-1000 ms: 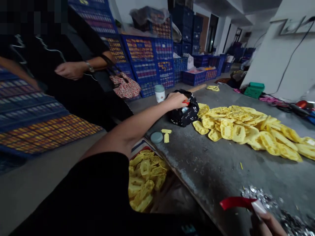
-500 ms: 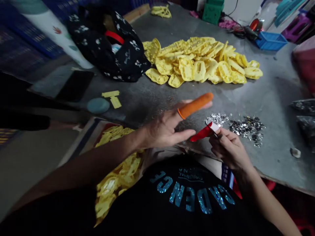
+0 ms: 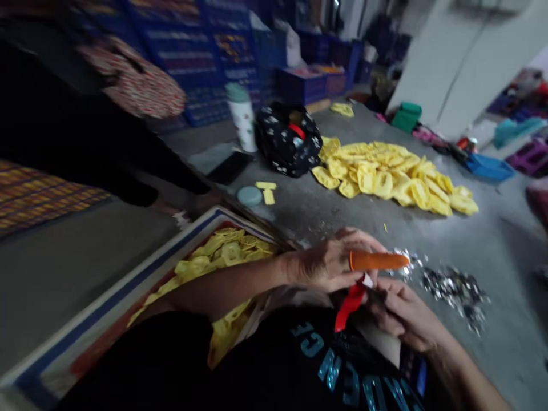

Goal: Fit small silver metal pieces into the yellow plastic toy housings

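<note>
My left hand (image 3: pixel 327 262) is bent over the top of a red strip (image 3: pixel 350 308) with a white end. An orange finger cot (image 3: pixel 379 261) covers its outstretched index finger; the other fingers close in at the white end. My right hand (image 3: pixel 409 314) meets it from the right, its fingers curled at the same end of the strip. The red part hangs down in front of my black shirt. Blur and overlapping fingers partly hide the grip. Small shiny silver pieces (image 3: pixel 454 294) lie on the grey table (image 3: pixel 509 251) just beyond my right hand.
A pile of yellow moulded pieces (image 3: pixel 385 177) covers the table's middle. More yellow pieces (image 3: pixel 229 251) fill a container at my left. A black patterned bag (image 3: pixel 287 140), a white bottle (image 3: pixel 242 117) and a round grey lid (image 3: pixel 249 196) stand behind. A person in black (image 3: pixel 85 125) is at the left.
My left hand has come down onto the red strip and met my right hand. The strip now hangs closer to my body. The view has swung left and up, showing more of the room.
</note>
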`<state>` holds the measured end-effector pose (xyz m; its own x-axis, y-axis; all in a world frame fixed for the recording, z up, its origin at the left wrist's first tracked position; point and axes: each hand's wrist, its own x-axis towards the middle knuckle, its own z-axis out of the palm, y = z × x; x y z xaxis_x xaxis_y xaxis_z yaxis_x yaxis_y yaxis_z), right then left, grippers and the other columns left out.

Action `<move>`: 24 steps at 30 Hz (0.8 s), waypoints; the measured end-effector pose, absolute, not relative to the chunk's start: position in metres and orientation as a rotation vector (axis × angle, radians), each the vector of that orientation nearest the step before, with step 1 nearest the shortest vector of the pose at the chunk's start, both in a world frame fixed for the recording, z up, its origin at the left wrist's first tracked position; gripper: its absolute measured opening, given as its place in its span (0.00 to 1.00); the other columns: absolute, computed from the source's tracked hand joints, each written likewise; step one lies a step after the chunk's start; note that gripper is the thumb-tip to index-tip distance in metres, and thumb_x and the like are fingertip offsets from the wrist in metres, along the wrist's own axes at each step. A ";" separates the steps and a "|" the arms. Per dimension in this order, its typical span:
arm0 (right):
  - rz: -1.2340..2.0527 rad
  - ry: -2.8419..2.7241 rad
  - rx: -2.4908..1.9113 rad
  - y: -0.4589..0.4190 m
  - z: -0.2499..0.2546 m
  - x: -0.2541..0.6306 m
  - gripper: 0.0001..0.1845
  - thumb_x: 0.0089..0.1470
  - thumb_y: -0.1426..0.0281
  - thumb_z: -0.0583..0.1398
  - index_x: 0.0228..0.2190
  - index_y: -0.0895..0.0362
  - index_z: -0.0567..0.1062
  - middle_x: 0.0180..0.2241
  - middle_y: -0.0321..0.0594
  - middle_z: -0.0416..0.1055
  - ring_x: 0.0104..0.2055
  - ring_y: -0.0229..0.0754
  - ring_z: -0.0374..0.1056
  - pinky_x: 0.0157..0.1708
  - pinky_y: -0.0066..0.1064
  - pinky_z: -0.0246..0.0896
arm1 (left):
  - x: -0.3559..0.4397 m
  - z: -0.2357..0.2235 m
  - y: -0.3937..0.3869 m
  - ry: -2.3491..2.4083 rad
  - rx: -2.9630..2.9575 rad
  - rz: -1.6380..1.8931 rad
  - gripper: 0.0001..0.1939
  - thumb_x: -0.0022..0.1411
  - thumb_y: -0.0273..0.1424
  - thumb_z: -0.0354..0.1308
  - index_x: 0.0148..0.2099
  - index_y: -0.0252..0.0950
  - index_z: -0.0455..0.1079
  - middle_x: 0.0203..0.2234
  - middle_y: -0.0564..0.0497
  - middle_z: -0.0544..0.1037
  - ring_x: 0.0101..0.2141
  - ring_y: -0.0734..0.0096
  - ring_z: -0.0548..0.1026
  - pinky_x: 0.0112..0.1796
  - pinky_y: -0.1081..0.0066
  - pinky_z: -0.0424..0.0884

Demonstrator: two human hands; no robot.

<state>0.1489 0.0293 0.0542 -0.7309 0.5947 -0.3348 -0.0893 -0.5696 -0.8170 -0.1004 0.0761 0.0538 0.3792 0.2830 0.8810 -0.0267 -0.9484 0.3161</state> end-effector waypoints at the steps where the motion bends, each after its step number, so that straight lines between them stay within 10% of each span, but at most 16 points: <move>1: 2.359 -1.160 -0.880 0.033 0.051 0.147 0.33 0.54 0.42 0.76 0.44 0.57 0.83 0.25 0.27 0.63 0.18 0.21 0.39 0.15 0.19 0.34 | -0.105 0.051 0.074 0.267 2.393 1.602 0.26 0.69 0.22 0.64 0.66 0.44 0.74 0.46 0.46 0.88 0.58 0.55 0.83 0.64 0.53 0.73; 8: 2.241 -1.814 -0.954 0.094 0.058 0.109 0.40 0.59 0.42 0.73 0.64 0.52 0.79 0.31 0.34 0.72 0.21 0.27 0.54 0.19 0.20 0.44 | -0.167 0.041 0.057 0.862 1.217 1.901 0.05 0.68 0.32 0.70 0.46 0.40 0.85 0.42 0.45 0.88 0.53 0.56 0.85 0.60 0.58 0.77; 12: 1.229 -2.361 -0.836 0.200 0.107 0.057 0.26 0.62 0.45 0.71 0.48 0.53 0.87 0.38 0.43 0.83 0.35 0.41 0.75 0.32 0.30 0.68 | -0.210 0.027 0.044 1.061 0.718 2.072 0.13 0.65 0.36 0.75 0.50 0.40 0.84 0.40 0.48 0.88 0.45 0.62 0.85 0.53 0.63 0.78; 16: 0.273 -2.438 -0.664 0.327 0.152 -0.028 0.24 0.59 0.46 0.73 0.38 0.55 0.88 0.29 0.41 0.80 0.27 0.39 0.68 0.30 0.34 0.63 | -0.234 0.025 0.020 1.253 0.608 2.000 0.10 0.63 0.36 0.77 0.42 0.39 0.84 0.38 0.48 0.88 0.41 0.63 0.84 0.47 0.68 0.77; 20: 0.173 -2.439 -0.597 0.390 0.159 -0.117 0.21 0.66 0.51 0.70 0.29 0.55 0.83 0.26 0.36 0.76 0.28 0.35 0.69 0.36 0.33 0.66 | -0.232 0.032 0.007 1.454 0.695 1.929 0.08 0.65 0.38 0.74 0.41 0.39 0.85 0.37 0.49 0.87 0.40 0.63 0.83 0.44 0.68 0.77; 24: 0.140 -2.445 -0.597 0.400 0.152 -0.174 0.15 0.72 0.57 0.67 0.45 0.56 0.82 0.43 0.38 0.81 0.39 0.37 0.78 0.44 0.34 0.78 | -0.219 0.039 0.014 1.501 0.744 1.891 0.08 0.65 0.38 0.73 0.42 0.39 0.85 0.38 0.49 0.88 0.40 0.62 0.84 0.45 0.67 0.78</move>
